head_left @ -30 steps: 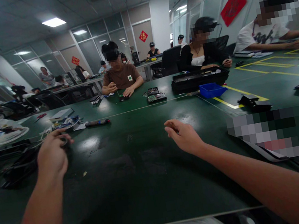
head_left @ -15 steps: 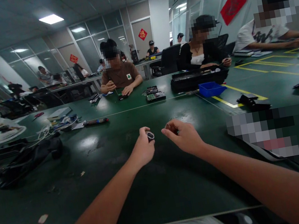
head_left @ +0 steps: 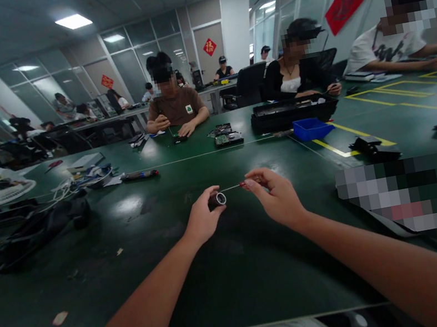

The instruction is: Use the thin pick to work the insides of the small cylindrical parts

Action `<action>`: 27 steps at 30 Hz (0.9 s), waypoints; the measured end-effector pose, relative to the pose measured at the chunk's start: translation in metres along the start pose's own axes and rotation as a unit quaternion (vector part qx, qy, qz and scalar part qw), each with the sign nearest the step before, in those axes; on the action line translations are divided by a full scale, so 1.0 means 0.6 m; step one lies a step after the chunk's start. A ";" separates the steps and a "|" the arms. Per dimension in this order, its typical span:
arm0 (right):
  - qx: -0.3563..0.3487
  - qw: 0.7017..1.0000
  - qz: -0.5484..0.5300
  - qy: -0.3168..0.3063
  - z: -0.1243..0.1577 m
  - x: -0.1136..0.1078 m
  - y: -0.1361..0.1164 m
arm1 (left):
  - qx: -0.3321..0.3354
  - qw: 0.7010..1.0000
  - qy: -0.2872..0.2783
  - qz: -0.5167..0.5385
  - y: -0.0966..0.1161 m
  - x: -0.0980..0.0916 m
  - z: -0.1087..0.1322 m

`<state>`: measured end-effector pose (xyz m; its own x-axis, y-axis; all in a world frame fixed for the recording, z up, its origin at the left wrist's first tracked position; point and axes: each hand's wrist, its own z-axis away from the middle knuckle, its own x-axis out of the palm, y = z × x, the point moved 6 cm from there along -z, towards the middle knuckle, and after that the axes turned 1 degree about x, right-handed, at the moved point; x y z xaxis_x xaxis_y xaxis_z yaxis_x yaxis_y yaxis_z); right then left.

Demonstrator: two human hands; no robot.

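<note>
My left hand [head_left: 201,217] is closed around a short dark cylinder [head_left: 217,200] with a silver ring at its open end, which faces right and toward me. My right hand [head_left: 272,193] pinches the reddish handle of a thin screwdriver [head_left: 232,187]. The shaft runs left from my right fingers, and its tip reaches the upper side of the cylinder near my left fingertips. Whether the tip touches the cylinder, I cannot tell. Both hands are above the green table [head_left: 207,289], with my forearms coming in from the near edge.
A blue bin [head_left: 312,129] and a long black case [head_left: 294,113] stand at the far right. Circuit boards [head_left: 227,138] lie ahead. A dark pen-shaped tool [head_left: 139,175], cables and a black bag-like thing [head_left: 44,228] are on the left. Co-workers sit across the table.
The screwdriver shaft now shows between my hands, reaching to the cylinder. My right hand has moved slightly right, and the cylinder has turned to show more of its side.
</note>
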<state>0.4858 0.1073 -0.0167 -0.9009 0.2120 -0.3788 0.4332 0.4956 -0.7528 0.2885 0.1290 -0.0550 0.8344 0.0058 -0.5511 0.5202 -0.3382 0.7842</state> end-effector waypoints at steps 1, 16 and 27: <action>-0.003 1.000 -0.003 0.003 0.000 0.000 0.001 | 0.000 1.000 0.006 -0.005 0.002 -0.001 0.000; 0.028 0.999 0.022 -0.035 -0.005 0.004 -0.001 | 0.044 0.998 0.012 -0.039 0.004 -0.006 0.002; 0.006 0.997 0.014 -0.073 -0.002 0.013 -0.009 | 0.064 0.997 0.006 -0.047 0.004 -0.005 0.001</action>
<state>0.4763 0.1073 -0.0147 -0.8754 0.0993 -0.4730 0.4585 0.4802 -0.7478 0.2869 0.1276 -0.0515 0.7850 0.0536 -0.6172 0.5698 -0.4535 0.6853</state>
